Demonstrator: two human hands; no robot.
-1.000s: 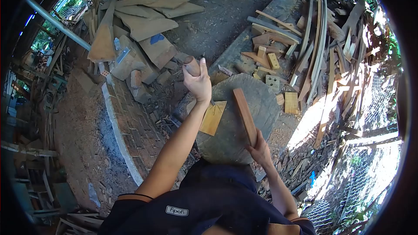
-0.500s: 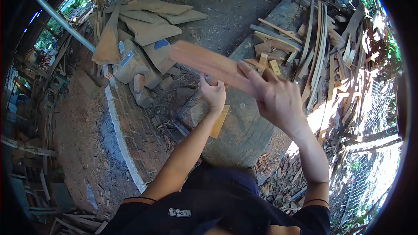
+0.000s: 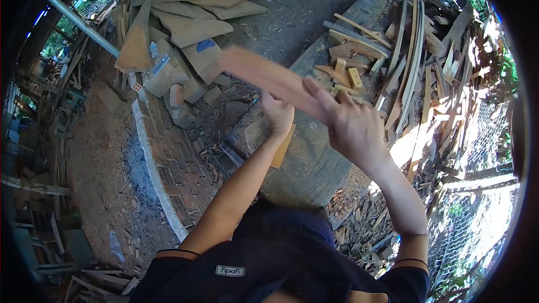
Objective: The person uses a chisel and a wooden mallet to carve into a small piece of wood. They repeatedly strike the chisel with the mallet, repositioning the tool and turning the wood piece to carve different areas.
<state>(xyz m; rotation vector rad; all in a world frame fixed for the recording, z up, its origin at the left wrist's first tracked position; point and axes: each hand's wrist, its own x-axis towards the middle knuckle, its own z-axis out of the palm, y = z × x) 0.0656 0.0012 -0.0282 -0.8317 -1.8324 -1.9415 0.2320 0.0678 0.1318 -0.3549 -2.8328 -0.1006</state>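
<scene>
My right hand (image 3: 358,129) is closed around the near end of a flat reddish wooden bar (image 3: 274,80), which slants up and away to the left. Under the bar's middle, my left hand (image 3: 277,114) is curled, with its fingers partly hidden by the wood. What it grips, if anything, does not show. Both hands are above a thick, worn wooden bench (image 3: 306,160). A yellowish piece of board (image 3: 282,150) lies on the bench just below my left wrist.
Offcuts and a yellow block with holes (image 3: 355,78) lie further up the bench. Long strips of wood (image 3: 412,59) are piled on the right. Large wooden slabs (image 3: 193,28) lie at the back left, near a brick edge (image 3: 154,160) and a metal pole (image 3: 78,21).
My left hand has turned and curled in closer beneath the bar. The bar and my right hand have shifted only slightly.
</scene>
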